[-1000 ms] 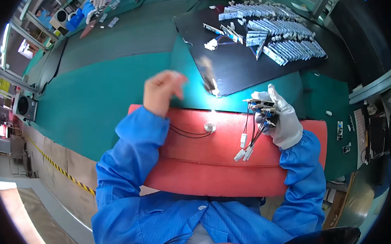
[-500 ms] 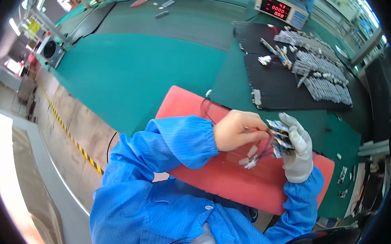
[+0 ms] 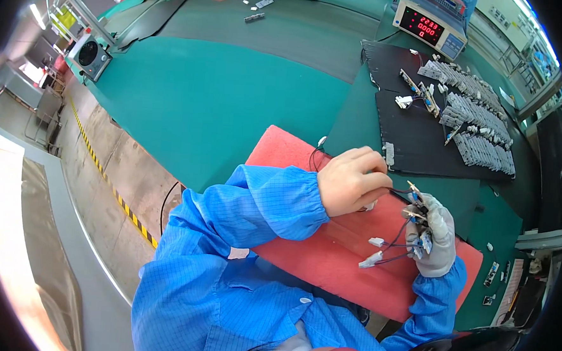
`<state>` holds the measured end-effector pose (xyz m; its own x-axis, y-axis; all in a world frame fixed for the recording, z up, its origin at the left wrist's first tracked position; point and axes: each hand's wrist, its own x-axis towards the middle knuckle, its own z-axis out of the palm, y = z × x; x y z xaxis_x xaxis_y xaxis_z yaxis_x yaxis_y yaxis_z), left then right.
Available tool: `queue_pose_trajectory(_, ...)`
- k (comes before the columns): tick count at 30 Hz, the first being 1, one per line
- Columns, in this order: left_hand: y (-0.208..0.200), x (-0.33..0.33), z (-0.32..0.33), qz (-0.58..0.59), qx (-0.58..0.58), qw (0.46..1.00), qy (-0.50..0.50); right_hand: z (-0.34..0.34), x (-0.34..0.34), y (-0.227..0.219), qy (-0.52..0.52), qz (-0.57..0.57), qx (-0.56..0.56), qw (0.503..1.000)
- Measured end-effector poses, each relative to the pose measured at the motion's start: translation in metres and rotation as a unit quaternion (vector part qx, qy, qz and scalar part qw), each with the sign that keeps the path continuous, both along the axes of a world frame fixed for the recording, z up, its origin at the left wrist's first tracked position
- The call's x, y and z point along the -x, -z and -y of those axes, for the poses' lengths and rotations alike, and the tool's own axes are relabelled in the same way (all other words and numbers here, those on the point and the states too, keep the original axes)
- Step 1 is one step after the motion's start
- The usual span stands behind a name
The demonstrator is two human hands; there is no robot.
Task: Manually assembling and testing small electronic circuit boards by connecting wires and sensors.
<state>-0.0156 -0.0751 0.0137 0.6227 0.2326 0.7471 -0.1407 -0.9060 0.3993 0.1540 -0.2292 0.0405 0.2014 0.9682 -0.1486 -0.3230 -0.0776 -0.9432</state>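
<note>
My bare left hand [image 3: 355, 182] is closed, its fingertips pinching a dark wire [image 3: 399, 190] that runs across to the boards. A white plug partly shows under those fingers. In my white-gloved right hand [image 3: 438, 238] is a small bunch of circuit boards [image 3: 413, 215], gripped upright with the edges toward my left hand. From the bunch hang dark wires tipped with white connectors [image 3: 370, 260], over a red foam pad [image 3: 327, 257]. The glove hides part of the boards.
A black mat [image 3: 416, 141] at the right carries rows of grey modules [image 3: 478, 116] and a few loose boards. Behind it stands a power meter [image 3: 428, 27] with a red display. Green matting [image 3: 221, 96] covers the bench. Another white plug [image 3: 321, 141] lies by the pad's far edge.
My left hand has drawn away from the boards, a wire now stretched between. The right hand has turned the bunch, and its hanging connectors swung lower. The view has shifted; the meter's display reads differently.
</note>
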Motion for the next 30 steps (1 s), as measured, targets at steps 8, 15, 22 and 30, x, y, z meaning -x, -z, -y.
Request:
queue_pose_trajectory(8, -0.005, 0.005, 0.005, -0.12, 0.213, 0.969, 0.046, -0.001, -0.002, -0.015, -0.013, -0.002, 0.031, 0.999)
queue_pose_trajectory(15, -0.008, 0.009, 0.013, -0.128, 0.373, 0.915, 0.089, 0.007, -0.003, -0.024, -0.051, 0.006, 0.089, 0.995)
queue_pose_trajectory(22, -0.015, 0.012, 0.015, -0.171, 0.331, 0.926, 0.057, 0.014, -0.003, -0.04, 0.003, 0.062, 0.071, 0.996)
queue_pose_trajectory(30, -0.01, 0.016, 0.007, -0.195, 0.223, 0.954, 0.046, 0.018, -0.006, -0.045, 0.032, 0.094, 0.062, 0.993)
